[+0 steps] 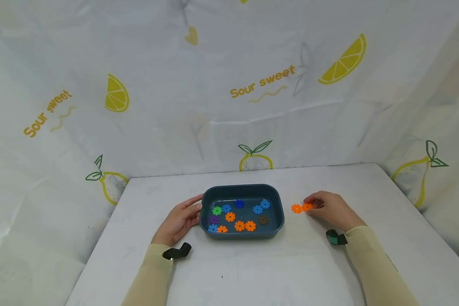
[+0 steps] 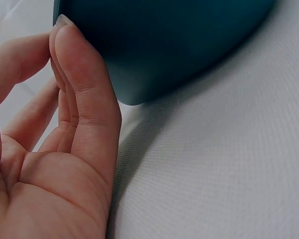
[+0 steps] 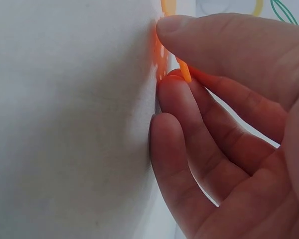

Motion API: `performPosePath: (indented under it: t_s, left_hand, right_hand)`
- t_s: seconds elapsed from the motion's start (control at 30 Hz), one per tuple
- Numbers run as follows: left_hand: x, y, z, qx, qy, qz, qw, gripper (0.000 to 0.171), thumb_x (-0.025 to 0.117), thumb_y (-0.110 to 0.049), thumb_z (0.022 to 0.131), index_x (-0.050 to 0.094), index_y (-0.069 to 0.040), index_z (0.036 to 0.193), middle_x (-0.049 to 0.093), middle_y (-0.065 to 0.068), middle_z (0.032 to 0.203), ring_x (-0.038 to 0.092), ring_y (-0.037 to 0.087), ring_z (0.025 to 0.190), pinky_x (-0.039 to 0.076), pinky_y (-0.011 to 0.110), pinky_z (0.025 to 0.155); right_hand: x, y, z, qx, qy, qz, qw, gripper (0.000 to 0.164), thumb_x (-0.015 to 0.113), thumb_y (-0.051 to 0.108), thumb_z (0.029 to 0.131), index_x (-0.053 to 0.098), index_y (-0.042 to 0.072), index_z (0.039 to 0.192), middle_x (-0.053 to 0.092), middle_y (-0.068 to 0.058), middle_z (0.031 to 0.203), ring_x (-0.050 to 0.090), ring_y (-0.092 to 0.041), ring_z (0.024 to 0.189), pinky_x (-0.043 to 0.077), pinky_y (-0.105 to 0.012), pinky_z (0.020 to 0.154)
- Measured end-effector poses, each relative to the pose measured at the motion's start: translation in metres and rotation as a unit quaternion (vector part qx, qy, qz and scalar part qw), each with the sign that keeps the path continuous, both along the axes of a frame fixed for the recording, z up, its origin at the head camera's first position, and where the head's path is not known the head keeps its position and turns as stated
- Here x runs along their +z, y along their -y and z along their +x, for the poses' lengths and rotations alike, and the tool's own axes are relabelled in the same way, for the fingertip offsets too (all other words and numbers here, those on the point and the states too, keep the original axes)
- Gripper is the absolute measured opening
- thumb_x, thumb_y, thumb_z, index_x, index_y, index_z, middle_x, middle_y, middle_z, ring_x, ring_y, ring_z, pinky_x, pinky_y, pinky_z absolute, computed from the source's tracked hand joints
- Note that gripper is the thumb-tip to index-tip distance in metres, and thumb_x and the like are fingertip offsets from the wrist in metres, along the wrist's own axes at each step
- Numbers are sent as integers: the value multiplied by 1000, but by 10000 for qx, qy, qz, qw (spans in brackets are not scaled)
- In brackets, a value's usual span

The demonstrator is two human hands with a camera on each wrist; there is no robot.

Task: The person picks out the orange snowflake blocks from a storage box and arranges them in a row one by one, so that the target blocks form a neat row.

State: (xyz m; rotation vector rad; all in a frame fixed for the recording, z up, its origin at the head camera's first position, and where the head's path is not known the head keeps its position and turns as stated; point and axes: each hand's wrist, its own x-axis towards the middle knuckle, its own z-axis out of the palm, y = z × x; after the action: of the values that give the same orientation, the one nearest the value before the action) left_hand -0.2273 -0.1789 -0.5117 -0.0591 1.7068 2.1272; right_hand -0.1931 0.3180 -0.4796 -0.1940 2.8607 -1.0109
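Note:
My left hand (image 1: 179,223) rests against the left end of a dark teal plastic tray (image 1: 242,235), its fingers fairly straight. In the left wrist view the fingertips (image 2: 79,55) touch the tray's outer wall (image 2: 164,55). To the right of the tray, my right hand (image 1: 334,209) pinches an orange notched disc (image 1: 307,206) between thumb and fingers, close to the tabletop. The right wrist view shows this disc (image 3: 183,70) edge-on, partly hidden by the thumb. A second orange notched disc (image 1: 296,208) is right beside it; whether the two are joined I cannot tell.
Inside the tray lie several notched discs: a green one (image 1: 216,210), a purple one (image 1: 213,219), a brown one (image 1: 263,220), several blue and several orange. The white-covered table (image 1: 222,276) runs back to a hanging cloth (image 1: 168,106) printed with lemons.

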Motion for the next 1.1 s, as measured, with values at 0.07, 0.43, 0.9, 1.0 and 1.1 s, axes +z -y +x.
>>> performPosePath:
  t_s: [0.07, 0.43, 0.9, 1.0, 1.1]
  left_hand:
    - [0, 0, 0, -15, -14, 1, 10000, 52, 69, -21, 108, 56, -16, 158, 78, 2, 115, 72, 11, 93, 63, 24, 86]
    - [-1, 2, 0, -34, 16, 65, 10000, 53, 70, -22, 107, 55, -17, 158, 78, 2, 113, 72, 11, 91, 62, 24, 85]
    - [-1, 1, -1, -1, -20, 12, 10000, 54, 71, -24, 107, 55, -17, 158, 77, 2, 120, 71, 11, 93, 62, 25, 87]
    - [-1, 1, 0, -11, -40, -15, 10000, 54, 70, -24, 107, 55, -17, 158, 77, 2, 120, 71, 11, 94, 62, 25, 87]
    - [-1, 0, 0, 11, -32, -17, 10000, 53, 70, -23, 107, 55, -17, 158, 77, 2, 120, 71, 12, 94, 63, 25, 88]
  right_hand:
    - [-1, 0, 0, 7, 0, 16, 10000, 27, 80, 16, 96, 77, 9, 122, 74, -7, 112, 64, -23, 101, 56, -40, 89]
    - [1, 2, -2, -2, 54, 56, 10000, 28, 81, 16, 96, 77, 7, 122, 72, -8, 112, 62, -24, 101, 55, -38, 88]
    - [2, 0, -1, 11, 112, -4, 9999, 29, 81, 16, 96, 76, 8, 124, 72, -9, 115, 63, -24, 103, 56, -40, 90]
    - [1, -1, -1, 18, 79, 2, 10000, 29, 81, 18, 96, 77, 9, 123, 72, -8, 114, 63, -24, 103, 56, -39, 90]
    - [0, -4, -1, 20, 19, 32, 10000, 29, 81, 22, 97, 77, 11, 123, 73, -6, 113, 64, -22, 103, 55, -38, 90]
